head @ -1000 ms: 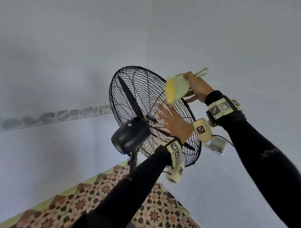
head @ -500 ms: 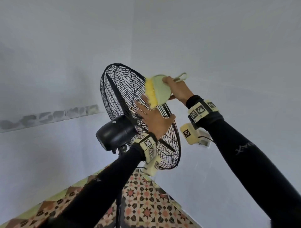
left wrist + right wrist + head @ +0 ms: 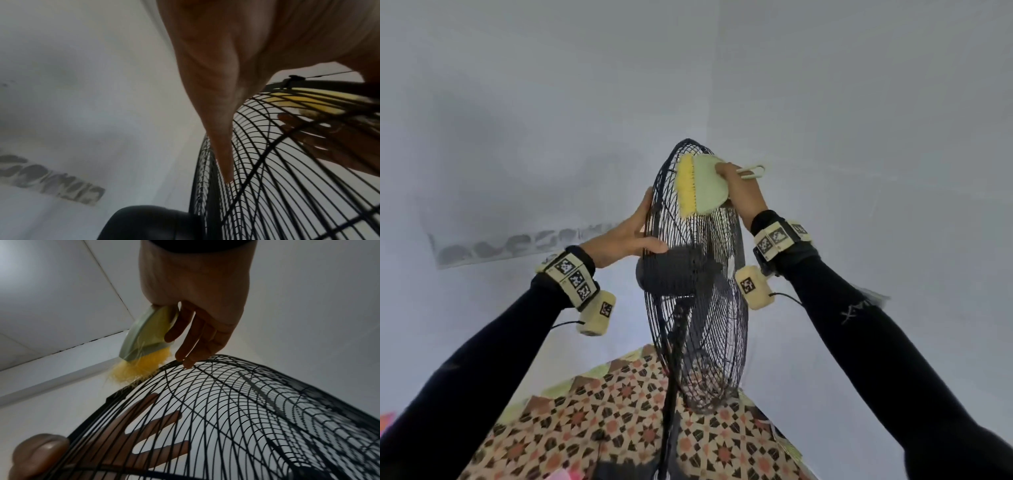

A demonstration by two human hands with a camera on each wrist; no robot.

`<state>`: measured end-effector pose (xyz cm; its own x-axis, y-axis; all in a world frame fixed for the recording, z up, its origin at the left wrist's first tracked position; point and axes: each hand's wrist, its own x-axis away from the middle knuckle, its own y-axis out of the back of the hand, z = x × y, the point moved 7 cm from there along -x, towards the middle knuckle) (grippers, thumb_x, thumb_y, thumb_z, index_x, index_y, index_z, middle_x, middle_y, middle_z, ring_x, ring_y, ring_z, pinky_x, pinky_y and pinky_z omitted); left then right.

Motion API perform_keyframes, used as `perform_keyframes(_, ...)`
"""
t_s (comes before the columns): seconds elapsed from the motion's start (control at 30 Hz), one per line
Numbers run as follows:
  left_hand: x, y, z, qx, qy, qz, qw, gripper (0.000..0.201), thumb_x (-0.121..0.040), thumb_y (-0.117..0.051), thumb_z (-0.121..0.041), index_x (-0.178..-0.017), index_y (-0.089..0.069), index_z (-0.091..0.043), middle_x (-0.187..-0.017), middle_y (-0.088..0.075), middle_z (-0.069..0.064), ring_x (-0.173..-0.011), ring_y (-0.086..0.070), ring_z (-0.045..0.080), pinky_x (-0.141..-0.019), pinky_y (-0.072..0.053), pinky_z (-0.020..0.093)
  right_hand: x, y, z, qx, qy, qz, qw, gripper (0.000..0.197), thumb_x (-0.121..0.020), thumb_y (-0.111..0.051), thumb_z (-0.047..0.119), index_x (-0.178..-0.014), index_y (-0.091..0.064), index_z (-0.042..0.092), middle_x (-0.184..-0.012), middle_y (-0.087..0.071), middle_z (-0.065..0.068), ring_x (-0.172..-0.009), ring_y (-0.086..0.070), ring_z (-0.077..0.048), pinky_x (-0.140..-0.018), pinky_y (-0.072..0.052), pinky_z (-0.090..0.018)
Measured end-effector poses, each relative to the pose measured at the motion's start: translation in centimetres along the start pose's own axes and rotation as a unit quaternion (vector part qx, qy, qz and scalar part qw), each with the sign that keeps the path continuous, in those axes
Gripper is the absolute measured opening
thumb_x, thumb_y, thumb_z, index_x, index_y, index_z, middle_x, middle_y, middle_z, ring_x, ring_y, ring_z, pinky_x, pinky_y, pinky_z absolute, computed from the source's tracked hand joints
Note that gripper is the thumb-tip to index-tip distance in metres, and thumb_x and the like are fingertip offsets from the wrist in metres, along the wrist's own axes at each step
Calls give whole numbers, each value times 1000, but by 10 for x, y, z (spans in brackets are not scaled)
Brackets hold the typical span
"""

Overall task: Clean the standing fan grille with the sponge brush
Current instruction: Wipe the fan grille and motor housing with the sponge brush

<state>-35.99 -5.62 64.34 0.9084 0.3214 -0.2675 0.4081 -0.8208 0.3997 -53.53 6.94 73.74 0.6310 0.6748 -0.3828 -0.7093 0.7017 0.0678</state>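
The black standing fan shows edge-on in the head view, with its wire grille rising from a dark motor housing. My right hand grips the pale green sponge brush. Its yellow bristles press on the top of the grille, and my free fingertips touch the wires beside them. My left hand lies flat with spread fingers against the other side of the grille. From the left wrist, the bristles show through the wires.
The fan pole stands on a patterned tile floor. Plain white walls meet in a corner right behind the fan. A grey strip runs along the left wall. My two black sleeves reach in from the bottom corners.
The fan now appears edge-on instead of three-quarter. My left hand has shifted to the grille's left side. The brush has slid up to the top of the grille.
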Motion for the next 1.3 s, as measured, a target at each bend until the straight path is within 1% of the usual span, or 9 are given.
perform_keyframes(0.1, 3, 17, 3, 31, 10, 27, 999, 122, -80, -87, -29, -156, 3, -62, -165, -2, -34, -147, -36, 0, -109, -50, 51, 5, -14, 2, 11, 28, -17, 999, 10, -100, -59, 35, -97, -64, 27, -101, -67, 4, -98, -65, -18, -86, -58, -39)
perform_keyframes(0.33, 11, 52, 3, 90, 39, 60, 993, 108, -85, -68, 4, -160, -16, -54, -168, -29, -11, -145, -47, 31, -118, -35, 62, 61, -37, -50, 95, 40, 120, 987, 24, -109, -39, 36, -104, -60, 24, -102, -63, 7, -90, -60, -4, -69, -44, -16)
perform_keyframes(0.5, 16, 80, 7, 117, 79, 9, 990, 102, -81, -75, 2, -161, -28, -40, -163, -42, -4, -145, -45, 37, -117, -35, 63, 65, -48, -75, 126, 86, 169, 974, 32, -108, -42, 42, -108, -67, 22, -102, -71, -7, -92, -69, -21, -81, -59, -45)
perform_keyframes(0.77, 20, 60, -13, 128, 68, -24, 989, 89, -90, -63, 9, -159, -35, -39, -158, -49, -6, -139, -54, 32, -109, -44, 64, -28, 20, 12, 123, 217, -168, 954, 21, -102, -59, 26, -114, -70, 12, -87, -67, 7, -67, -60, -4, -57, -41, -3)
perform_keyframes(0.93, 13, 52, -31, 109, 85, -171, 975, 72, -91, -50, 13, -143, -56, -36, -134, -69, 3, -123, -64, 33, -99, -52, 54, -114, 15, 44, 322, 220, -107, 914, 29, -90, -62, 24, -118, -66, 18, -105, -69, -9, -92, -62, -27, -75, -39, -26)
perform_keyframes(1.03, 3, 41, -59, -32, 124, -268, 955, 39, -102, -55, -30, -141, -54, -28, -143, -60, 10, -115, -62, 26, -99, -50, 46, -139, 6, 44, 370, 204, -77, 903, 27, -95, -60, 20, -121, -61, 17, -103, -64, -18, -89, -60, -34, -76, -50, -36)
perform_keyframes(1.1, -15, 25, -63, -202, 189, -244, 930, 97, -90, -61, -72, -160, -26, -16, -162, -38, 15, -137, -49, 32, -113, -43, 49, -148, 2, 42, 384, 206, -84, 896, 20, -97, -60, 22, -116, -65, 19, -102, -65, -19, -92, -60, -37, -74, -48, -36)
perform_keyframes(1.17, -26, 11, -62, -316, 219, -234, 893, 136, -72, -71, -82, -163, -2, -8, -168, -16, 22, -147, -36, 41, -118, -39, 52, -153, -6, 38, 408, 210, -74, 885, 10, -98, -59, 27, -100, -69, 24, -96, -69, -14, -93, -62, -35, -70, -38, -30)
perform_keyframes(1.3, -33, 19, -43, -364, 146, -319, 862, 130, -69, -84, -70, -161, -12, -11, -160, -26, 17, -137, -48, 41, -108, -46, 53, -136, -34, 42, 426, 294, -44, 854, 23, -101, -56, 40, -97, -69, 22, -70, -61, -3, -67, -58, -28, -65, -46, -31)
